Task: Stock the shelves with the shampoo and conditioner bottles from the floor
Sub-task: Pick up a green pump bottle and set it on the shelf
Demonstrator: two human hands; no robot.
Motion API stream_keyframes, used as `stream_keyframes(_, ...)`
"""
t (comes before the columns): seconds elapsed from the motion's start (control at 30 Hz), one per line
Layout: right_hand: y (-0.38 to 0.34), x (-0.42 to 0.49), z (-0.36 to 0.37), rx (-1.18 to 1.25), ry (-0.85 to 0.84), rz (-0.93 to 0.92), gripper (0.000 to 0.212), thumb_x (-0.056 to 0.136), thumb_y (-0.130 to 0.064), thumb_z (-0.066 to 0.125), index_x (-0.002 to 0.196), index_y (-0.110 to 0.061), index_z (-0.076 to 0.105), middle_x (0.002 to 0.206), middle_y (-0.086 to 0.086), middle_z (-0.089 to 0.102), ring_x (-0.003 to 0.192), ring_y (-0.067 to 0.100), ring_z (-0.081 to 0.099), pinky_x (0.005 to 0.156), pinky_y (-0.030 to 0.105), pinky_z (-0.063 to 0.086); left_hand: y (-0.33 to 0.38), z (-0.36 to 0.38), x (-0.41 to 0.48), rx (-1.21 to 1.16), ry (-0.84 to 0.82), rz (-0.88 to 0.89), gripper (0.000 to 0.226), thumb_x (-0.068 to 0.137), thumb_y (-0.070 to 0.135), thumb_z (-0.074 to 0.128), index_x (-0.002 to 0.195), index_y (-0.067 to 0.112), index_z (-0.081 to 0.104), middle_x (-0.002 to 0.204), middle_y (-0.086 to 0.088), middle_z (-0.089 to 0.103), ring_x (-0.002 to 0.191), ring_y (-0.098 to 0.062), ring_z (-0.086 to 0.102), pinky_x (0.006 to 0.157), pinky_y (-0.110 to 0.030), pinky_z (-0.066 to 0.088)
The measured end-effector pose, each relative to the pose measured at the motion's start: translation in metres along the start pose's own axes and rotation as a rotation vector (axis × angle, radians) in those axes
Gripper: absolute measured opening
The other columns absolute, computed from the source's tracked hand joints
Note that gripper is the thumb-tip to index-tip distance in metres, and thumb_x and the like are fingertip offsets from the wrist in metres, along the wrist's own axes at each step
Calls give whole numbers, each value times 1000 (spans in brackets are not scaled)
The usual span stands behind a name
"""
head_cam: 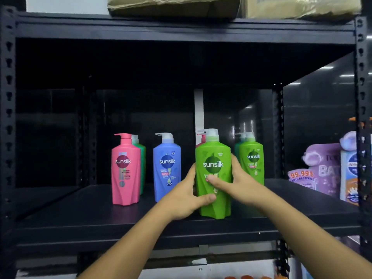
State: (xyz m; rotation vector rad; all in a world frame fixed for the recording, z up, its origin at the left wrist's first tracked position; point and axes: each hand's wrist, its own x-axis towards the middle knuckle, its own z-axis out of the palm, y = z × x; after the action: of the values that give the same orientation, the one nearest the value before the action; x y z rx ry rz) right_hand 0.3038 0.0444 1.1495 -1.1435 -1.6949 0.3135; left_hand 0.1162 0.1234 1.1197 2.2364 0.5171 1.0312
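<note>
Fingers (208, 198) of the left hand (186, 195) and right hand (240, 181) wrap the green bottle (213, 156) from both sides. It stands upright on the shelf (80, 210), near the front edge, right of the blue bottle (167, 168).

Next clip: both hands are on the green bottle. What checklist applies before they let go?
1. Is the green bottle upright: ok.
2. Label facing front: ok.
3. Grip by left hand and right hand: ok.
4. Base fully down on shelf: cannot tell.
5. Apart from blue bottle: ok.
6. In line with pink bottle and blue bottle: not ok, nearer the front edge.
</note>
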Motion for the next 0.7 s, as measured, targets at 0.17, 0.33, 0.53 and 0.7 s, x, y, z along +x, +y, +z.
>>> stream_keyframes(0.17, 32, -2, -9, 246, 13, 113, 61, 81, -44, 78, 134, -31, 50, 124, -11, 70, 111, 4, 67, 96, 29, 52, -6, 0, 14, -50, -120, -83, 58, 104, 25, 58, 149, 45, 28, 146, 8, 53, 130, -7, 58, 111, -34, 48)
stream_keyframes(0.33, 58, 2, -17, 415, 121, 159, 60, 87, -36, 74, 141, -31, 47, 128, -11, 69, 118, 9, 65, 106, 39, 49, -17, 7, 52, -56, 159, -215, 46, 106, 48, 46, 150, 37, 40, 140, 4, 55, 129, -15, 56, 111, -43, 48)
stream_keyframes(0.53, 77, 6, -19, 394, 141, 200, 69, 83, -23, 81, 142, -36, 46, 126, -13, 69, 116, 9, 66, 107, 43, 50, -33, 15, 109, 48, 300, -337, 63, 96, 36, 70, 145, 22, 33, 131, 6, 62, 113, -15, 61, 101, -38, 50)
stream_keyframes(0.7, 84, 8, -18, 343, 135, 187, 72, 83, -5, 80, 134, -43, 47, 121, -14, 71, 114, 10, 67, 104, 42, 52, -51, 13, 133, 107, 289, -341, 73, 76, 30, 90, 125, 24, 36, 113, 3, 67, 102, -15, 67, 93, -43, 58)
